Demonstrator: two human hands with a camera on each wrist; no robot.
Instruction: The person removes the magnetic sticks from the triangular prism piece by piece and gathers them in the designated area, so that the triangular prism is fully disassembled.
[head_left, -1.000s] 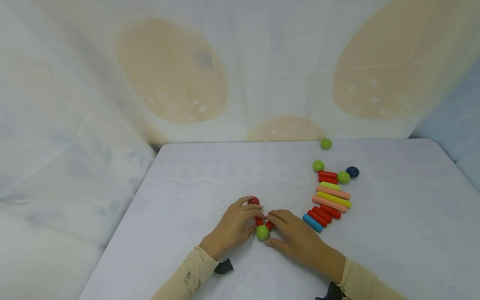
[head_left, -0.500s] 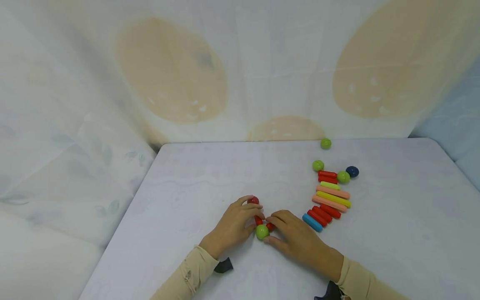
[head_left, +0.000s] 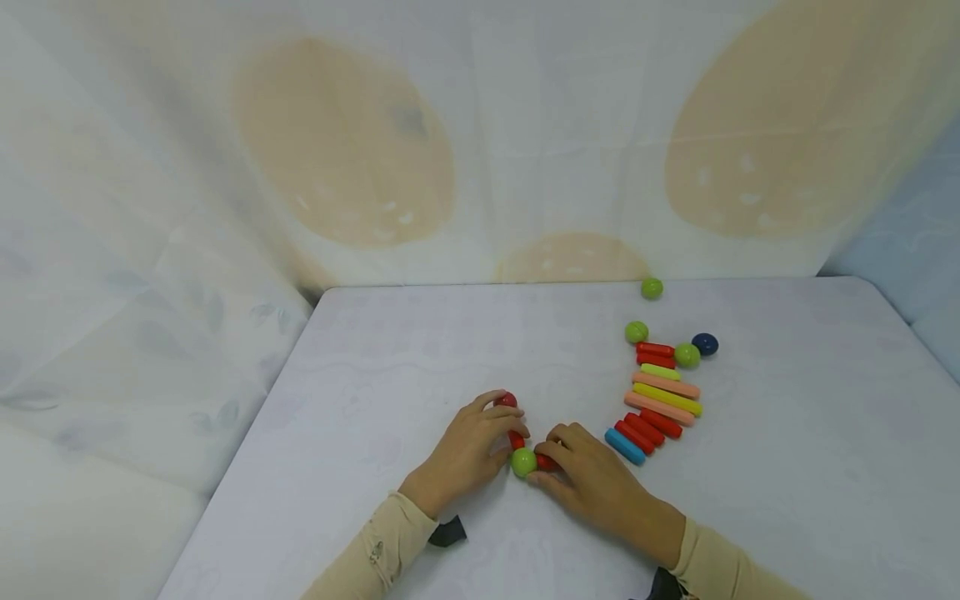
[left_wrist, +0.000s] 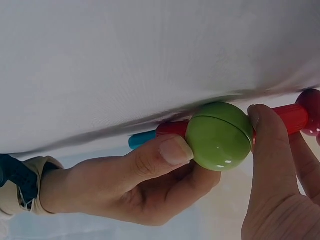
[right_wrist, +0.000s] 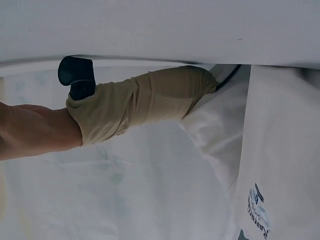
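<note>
Head view: bright, even, diffuse light, slightly washed out; shadows soft, faint under hands. Mild wide-angle bend at edges, table [head_left: 825, 433] rim curves. Focus sharp enough throughout. Left wrist view: close-up, small glare spots on green ball [left_wrist: 219, 135], cloth above dim, lower background blurred. Right wrist view: flat light, soft focus, dark shadow band along top.

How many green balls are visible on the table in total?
4. One green ball lies between the left hand and right hand. Three more are right of the hands: at and. The hands may hide others.
</note>
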